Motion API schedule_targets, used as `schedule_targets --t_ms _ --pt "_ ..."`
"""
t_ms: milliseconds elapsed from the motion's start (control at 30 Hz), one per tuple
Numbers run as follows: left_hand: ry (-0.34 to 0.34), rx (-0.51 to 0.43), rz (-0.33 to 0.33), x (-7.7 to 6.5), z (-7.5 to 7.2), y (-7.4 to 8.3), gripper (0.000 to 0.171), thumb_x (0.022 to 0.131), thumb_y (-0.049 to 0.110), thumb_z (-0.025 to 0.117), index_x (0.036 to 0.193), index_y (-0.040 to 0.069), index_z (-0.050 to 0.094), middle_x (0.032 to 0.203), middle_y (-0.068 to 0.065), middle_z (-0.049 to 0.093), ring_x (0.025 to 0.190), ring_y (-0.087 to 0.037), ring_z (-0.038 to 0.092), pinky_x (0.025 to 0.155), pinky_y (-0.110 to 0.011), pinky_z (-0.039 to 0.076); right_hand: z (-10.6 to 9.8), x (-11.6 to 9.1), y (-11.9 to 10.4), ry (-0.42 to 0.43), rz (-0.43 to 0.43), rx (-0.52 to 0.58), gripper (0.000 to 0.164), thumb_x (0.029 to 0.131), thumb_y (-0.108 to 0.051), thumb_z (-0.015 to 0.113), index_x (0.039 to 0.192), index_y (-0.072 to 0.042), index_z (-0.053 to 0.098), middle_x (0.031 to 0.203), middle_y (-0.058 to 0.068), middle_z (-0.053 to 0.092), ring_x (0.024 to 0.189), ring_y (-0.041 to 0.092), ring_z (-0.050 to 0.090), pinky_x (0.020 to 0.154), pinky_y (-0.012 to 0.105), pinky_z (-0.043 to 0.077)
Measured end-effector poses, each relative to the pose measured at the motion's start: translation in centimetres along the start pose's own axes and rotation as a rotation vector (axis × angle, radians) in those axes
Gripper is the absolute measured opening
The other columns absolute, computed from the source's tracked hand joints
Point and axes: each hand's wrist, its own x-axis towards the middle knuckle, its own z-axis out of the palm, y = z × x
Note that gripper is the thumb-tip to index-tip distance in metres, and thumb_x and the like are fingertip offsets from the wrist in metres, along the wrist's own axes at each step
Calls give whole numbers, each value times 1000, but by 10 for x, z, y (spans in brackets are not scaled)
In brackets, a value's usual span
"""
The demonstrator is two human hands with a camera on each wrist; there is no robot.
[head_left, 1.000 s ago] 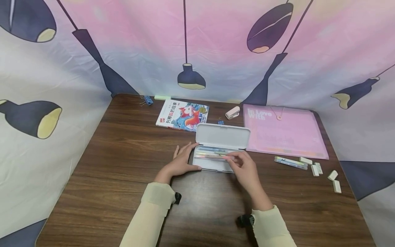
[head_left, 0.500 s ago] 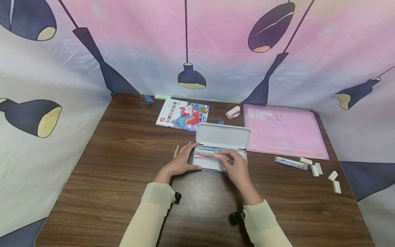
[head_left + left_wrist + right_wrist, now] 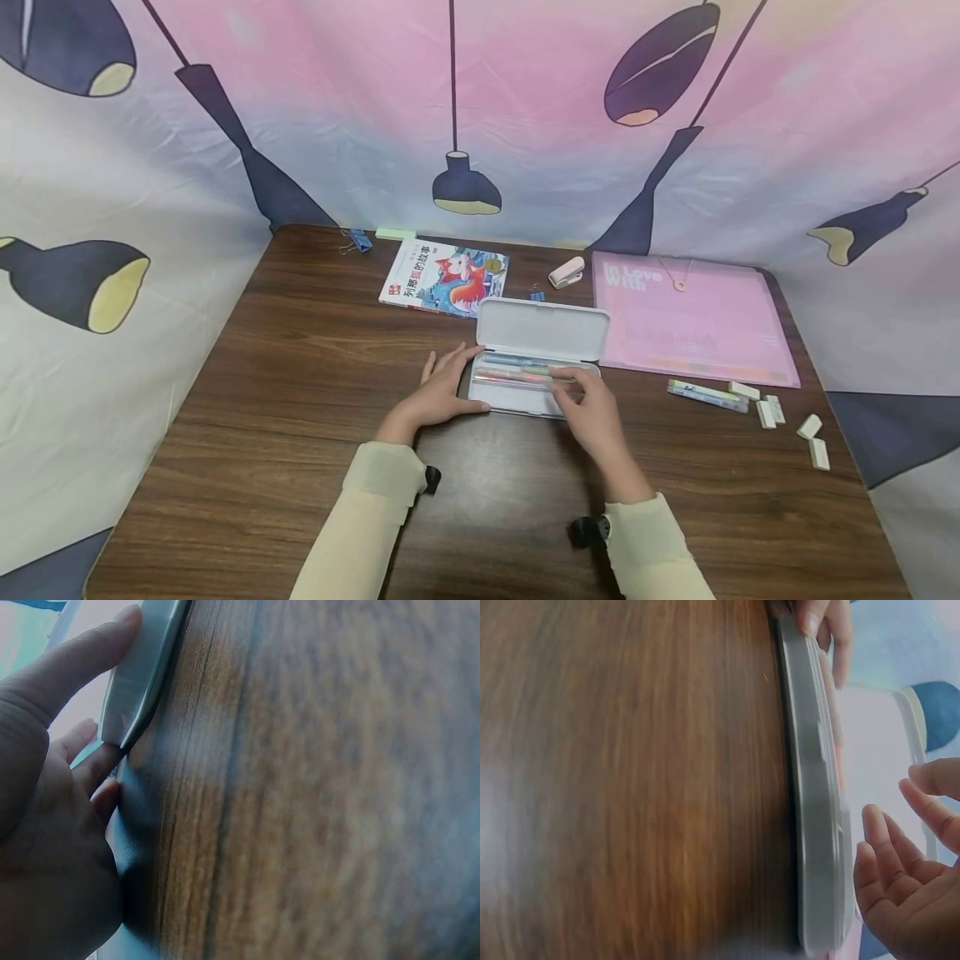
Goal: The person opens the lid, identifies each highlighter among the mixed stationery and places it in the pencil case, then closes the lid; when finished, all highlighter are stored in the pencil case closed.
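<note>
Right hand [image 3: 594,419] shifted right since last frame; loose fingers, empty, over slim multicoloured pens [image 3: 510,377] in white rectangular hinged case [image 3: 542,329]; left hand [image 3: 435,400] relaxed against its left end.

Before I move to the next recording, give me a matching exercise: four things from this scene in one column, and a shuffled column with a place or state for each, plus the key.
Things
1. left hand
2. folder
3. pencil case
4. book

Places and states
A. open, with pens inside
B. fox picture on its cover
C. touching the left end of the pencil case
D. pink, lying to the right of the pencil case

Right pairs: 1-C, 2-D, 3-A, 4-B
</note>
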Motion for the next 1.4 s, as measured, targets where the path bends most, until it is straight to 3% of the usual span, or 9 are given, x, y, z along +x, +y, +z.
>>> schedule_targets --t_ms 133,333,567,800,900,1100,1233,1400 --pt "-4 -2 5 0 0 1 88 74 44 70 143 28 17 149 0 16 137 -14 5 105 -43 -13 -16 -5 9 33 24 -22 22 86 -22 61 106 -14 63 108 5 59 92 19 59 77 37 47" --pt "2 -9 13 1 1 1 87 75 43 70 143 27 18 149 -1 16 137 -15 5 105 -43 -13 -50 -12 39 179 46 -79 22 85 -19 63 105 -12 63 98 8 61 94 20 54 81 37 40" --pt "5 -2 8 0 0 0 88 74 44 69 143 29 17 149 -1 16 137 -16 5 105 -43 -13 -99 -15 72 240 185 -170 30 90 -25 55 114 -8 60 118 17 52 115 34 43 93 50 32" --pt "9 -8 8 -2 0 0 88 75 44 70 143 27 18 149 -1 16 137 -18 5 105 -43 -13 -130 -13 93 124 269 -388 43 90 -24 53 126 -2 48 130 29 34 118 49 26 91 62 23" --pt "9 -4 14 -1 0 0 88 74 43 70 143 27 18 149 -2 16 137 -18 5 105 -43 -13 -135 -15 96 70 295 -447 43 89 -24 53 126 -3 48 128 29 36 115 52 28 85 65 25" --pt "5 0 0 -1 1 -1 88 75 44 69 143 27 18 149 -1 16 137 -15 4 105 -42 -13 -134 -19 96 21 280 -467 39 83 -14 60 121 -6 55 121 26 49 107 50 40 80 62 29" --pt "2 2 3 0 2 -2 87 75 45 69 143 27 17 149 -1 16 137 -15 4 105 -43 -12 -134 -27 100 -6 274 -499 41 77 -11 66 116 -2 57 116 29 46 103 50 40 81 60 33" --pt "6 -8 7 0 1 -2 87 74 44 70 143 28 18 149 -2 17 137 -15 4 105 -43 -12 -137 -37 103 -36 360 -471 33 78 -12 65 109 -1 58 110 28 41 98 45 41 79 56 36"
